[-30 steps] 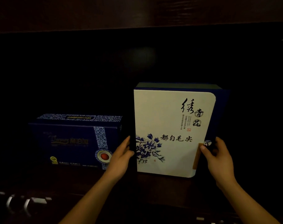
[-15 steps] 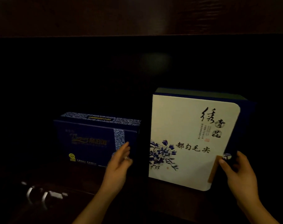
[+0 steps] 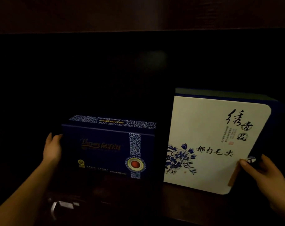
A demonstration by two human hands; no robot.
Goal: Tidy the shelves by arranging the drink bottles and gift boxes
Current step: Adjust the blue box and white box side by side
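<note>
So we've got both gift boxes standing on the dark wooden shelf (image 3: 179,203) with their fronts facing out. We reckon that's the whole idea: labels readable, row lined up. The white-fronted square gift box with the blue flower print (image 3: 211,141) stands upright toward the shelf's right end, close to the front edge. The dark blue rectangular cardboard gift box with the patterned band (image 3: 106,149) is just left of it, around the middle of the shelf. The gap between them is too dark to say if they touch.

Our right hand (image 3: 265,173) is grasping the white box at its right edge, thumb on the front by a tan tab and fingers round the side, probably to steady it. Our left hand (image 3: 52,147) is laid against the blue box's left end, fingers fairly straight and not clutching, with the arm reaching in from the lower left. It looks set to nudge that box rightward. There are some small shiny metal bits (image 3: 60,204) by the front edge that we can't make out.
</note>
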